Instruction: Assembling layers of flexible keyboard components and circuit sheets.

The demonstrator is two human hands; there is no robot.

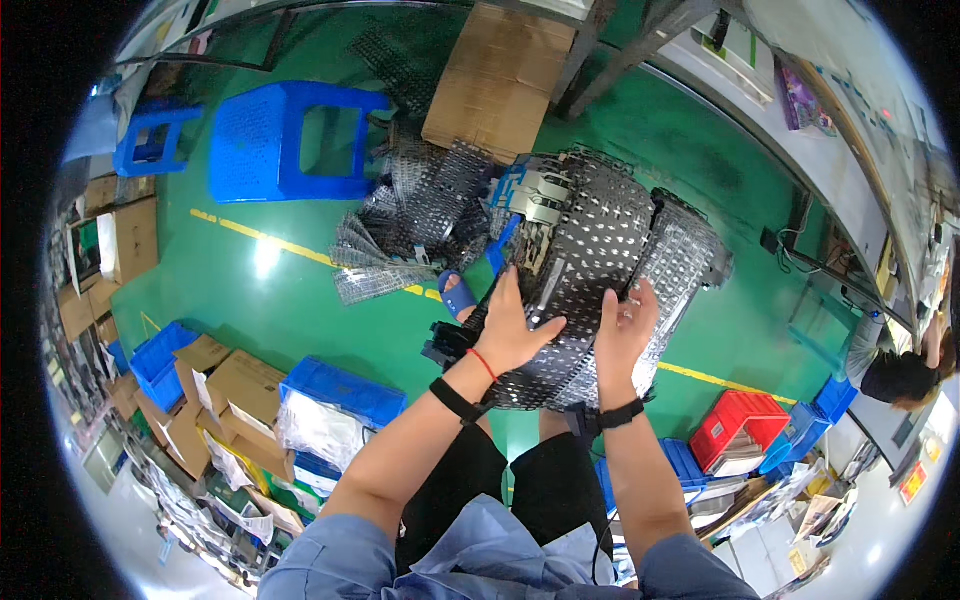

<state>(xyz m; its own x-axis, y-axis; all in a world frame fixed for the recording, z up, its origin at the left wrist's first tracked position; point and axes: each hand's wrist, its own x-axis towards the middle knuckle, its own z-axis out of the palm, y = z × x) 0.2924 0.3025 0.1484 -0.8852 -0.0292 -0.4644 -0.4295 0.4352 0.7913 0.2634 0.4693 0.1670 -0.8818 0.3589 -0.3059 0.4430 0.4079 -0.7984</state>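
Note:
In front of my legs stands a bulky bundle of dark, shiny perforated sheet, curved over the top and dotted with light holes. My left hand rests at its left part, thumb and fingers spread, holding nothing I can see. My right hand is over the right part, fingers apart and a little bent, its palm turned toward the left. A silver metal mechanism with blue parts sits at the bundle's far left edge. Whether my fingertips press on the sheet I cannot tell.
Tangled perforated black strips lie on the green floor, left of the bundle. Beyond are a cardboard sheet and a blue plastic stool. Blue bins and cartons stand left, a red crate right. Another person is at far right.

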